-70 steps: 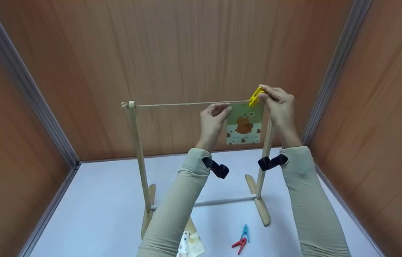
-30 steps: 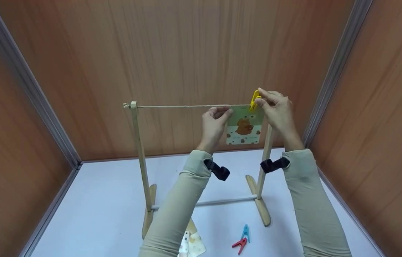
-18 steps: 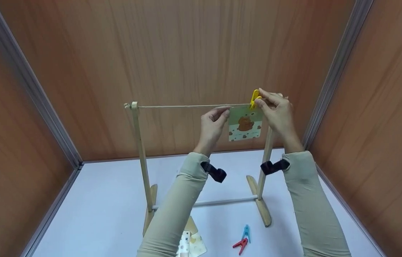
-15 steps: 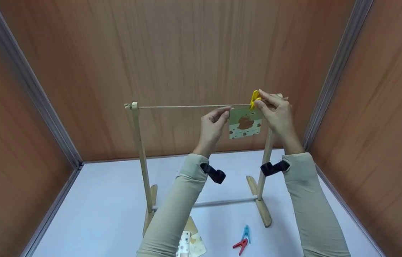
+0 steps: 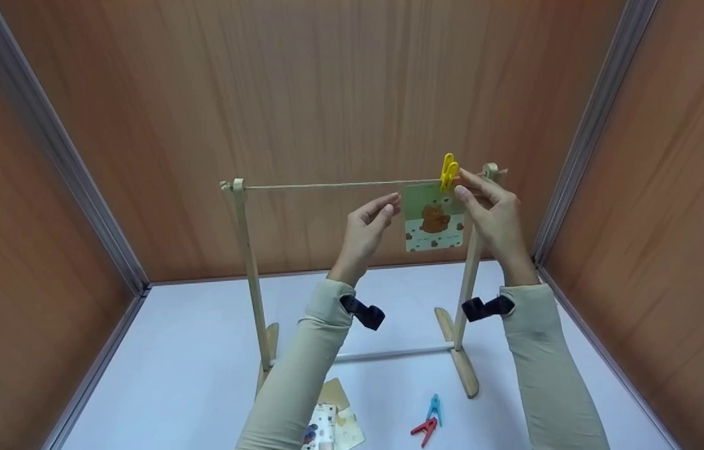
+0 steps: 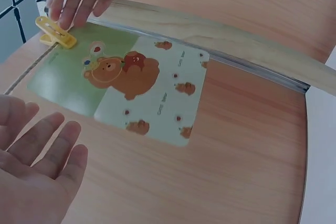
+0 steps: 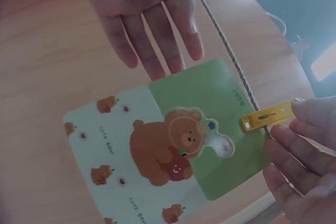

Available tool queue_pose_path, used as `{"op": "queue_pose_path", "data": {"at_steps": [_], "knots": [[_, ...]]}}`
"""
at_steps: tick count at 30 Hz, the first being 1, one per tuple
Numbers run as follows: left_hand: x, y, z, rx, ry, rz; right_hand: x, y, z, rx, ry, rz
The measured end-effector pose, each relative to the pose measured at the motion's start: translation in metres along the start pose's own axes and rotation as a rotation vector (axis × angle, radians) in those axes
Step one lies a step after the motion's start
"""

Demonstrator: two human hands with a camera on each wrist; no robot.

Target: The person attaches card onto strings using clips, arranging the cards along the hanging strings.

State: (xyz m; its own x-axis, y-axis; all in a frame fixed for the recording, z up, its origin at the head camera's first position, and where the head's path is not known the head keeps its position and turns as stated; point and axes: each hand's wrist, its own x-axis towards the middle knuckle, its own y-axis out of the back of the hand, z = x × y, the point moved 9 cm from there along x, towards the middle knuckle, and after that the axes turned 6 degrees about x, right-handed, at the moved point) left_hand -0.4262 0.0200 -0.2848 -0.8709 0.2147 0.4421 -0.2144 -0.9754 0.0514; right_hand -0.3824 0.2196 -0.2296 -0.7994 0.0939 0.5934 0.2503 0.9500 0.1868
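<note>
A green-and-white bear card (image 5: 435, 219) hangs from the cord (image 5: 320, 185) of a wooden stand, near its right post. One yellow clothespin (image 5: 448, 170) grips the card's top edge and the cord together. My right hand (image 5: 494, 212) is right beside the clothespin, fingers loosely extended and fingertips at its edge; in the right wrist view a fingertip overlaps the clothespin's (image 7: 268, 116) handle end. Just off the card's left edge is my left hand (image 5: 361, 234), holding nothing. Its fingers (image 6: 65, 145) are spread and relaxed in the left wrist view.
The stand's left post (image 5: 252, 275) and right post (image 5: 470, 281) rise from wooden feet joined by a white bar (image 5: 395, 353). A blue clothespin (image 5: 435, 409) and a red one (image 5: 425, 430) lie on the white table. Several cards (image 5: 347, 425) lie partly behind my left sleeve. Wood-grain panels enclose the table.
My left hand has let go of the card's corner and moved left and down. My right hand has loosened from the yellow clothespin, which stays on the cord with the card hanging.
</note>
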Motion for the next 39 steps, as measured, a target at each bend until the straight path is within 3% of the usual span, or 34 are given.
{"op": "queue_pose_path", "data": {"at_steps": [9,16,25,33,39], "knots": [[-0.02,0.015,-0.026,0.035,0.041,-0.053,-0.023,0.002,0.033,0.014,-0.071,-0.018],[-0.038,0.031,-0.045,0.142,0.084,-0.087,-0.043,0.005,0.054,0.052,-0.131,-0.025],[-0.064,0.062,-0.078,0.194,0.162,-0.064,-0.072,0.007,0.089,0.014,-0.23,-0.056],[-0.096,0.083,-0.114,0.292,0.259,-0.072,-0.107,0.005,0.128,0.085,-0.348,-0.09],[-0.117,0.1,-0.136,0.306,0.28,-0.06,-0.131,0.003,0.156,0.094,-0.431,-0.092]]}}
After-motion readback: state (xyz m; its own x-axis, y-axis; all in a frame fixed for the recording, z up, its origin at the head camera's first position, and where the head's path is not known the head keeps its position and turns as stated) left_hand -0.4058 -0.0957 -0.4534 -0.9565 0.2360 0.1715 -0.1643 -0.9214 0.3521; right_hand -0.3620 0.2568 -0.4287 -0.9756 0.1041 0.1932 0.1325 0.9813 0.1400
